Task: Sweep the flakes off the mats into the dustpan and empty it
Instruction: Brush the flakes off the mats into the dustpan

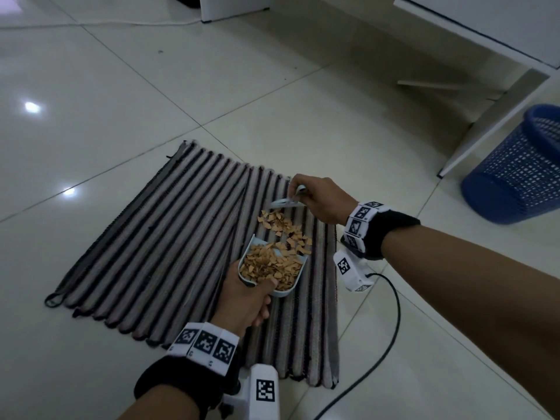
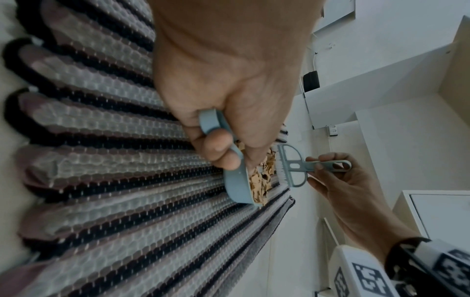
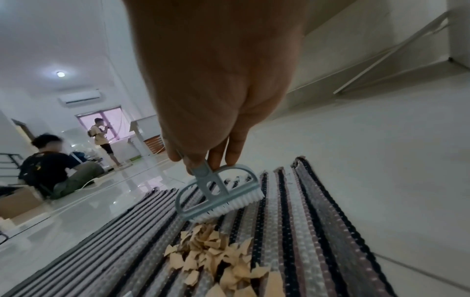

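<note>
A striped mat (image 1: pixel 169 237) lies on the tiled floor. Tan flakes (image 1: pixel 281 225) are piled on its right part. My left hand (image 1: pixel 248 301) grips the handle of a light blue dustpan (image 1: pixel 247 250), which rests on the mat heaped with flakes, its mouth toward the loose pile. My right hand (image 1: pixel 321 198) pinches the handle of a small light blue brush (image 1: pixel 285 203). Its white bristles touch the mat just beyond the pile. The left wrist view shows the dustpan (image 2: pixel 236 186) and the brush (image 2: pixel 292 166) facing each other. The right wrist view has the brush (image 3: pixel 216 193) standing behind the flakes (image 3: pixel 216 257).
A blue mesh wastebasket (image 1: pixel 521 168) stands to the right, beside a white furniture leg (image 1: pixel 491 122). A black cable (image 1: pixel 391 322) runs over the tiles right of the mat. Two people (image 3: pixel 50 166) and a cardboard box (image 3: pixel 20 203) are far off to the left.
</note>
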